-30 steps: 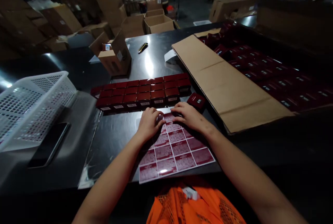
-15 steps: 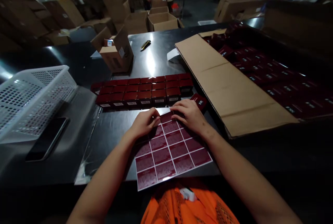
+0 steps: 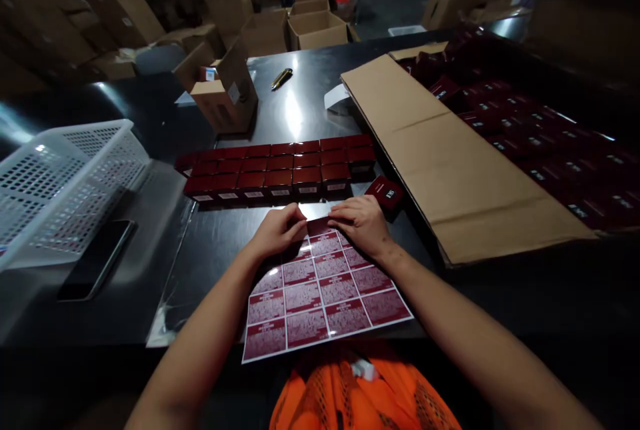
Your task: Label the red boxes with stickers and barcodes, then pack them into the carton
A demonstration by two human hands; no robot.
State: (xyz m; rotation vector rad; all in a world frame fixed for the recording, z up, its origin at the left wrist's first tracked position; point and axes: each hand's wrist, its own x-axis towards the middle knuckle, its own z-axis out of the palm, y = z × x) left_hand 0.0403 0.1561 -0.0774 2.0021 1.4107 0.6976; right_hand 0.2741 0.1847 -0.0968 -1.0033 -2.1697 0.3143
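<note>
A sheet of dark red labels (image 3: 320, 287), divided by white lines into a grid, slopes from the table toward my body. My left hand (image 3: 280, 231) pinches its far edge on the left, thumb and fingers pressed together. A short gap to the right, my right hand (image 3: 363, 223) grips the same far edge. Just beyond both hands stand rows of small dark red boxes (image 3: 265, 180), with white barcode stickers on the nearest ones. One loose dark red box (image 3: 384, 193) lies tilted beside my right hand.
At right, a large open carton (image 3: 425, 143) holds many dark red boxes. A white perforated basket (image 3: 107, 157) and a phone (image 3: 97, 260) are on the left. Farther back are a small open cardboard box (image 3: 225, 100) and a yellow-black utility knife (image 3: 282, 79).
The sheet has tilted slightly, so glare now shows more of its printed text, and its near left corner has shifted left. Both hands keep their hold. The camera view has moved a little.
</note>
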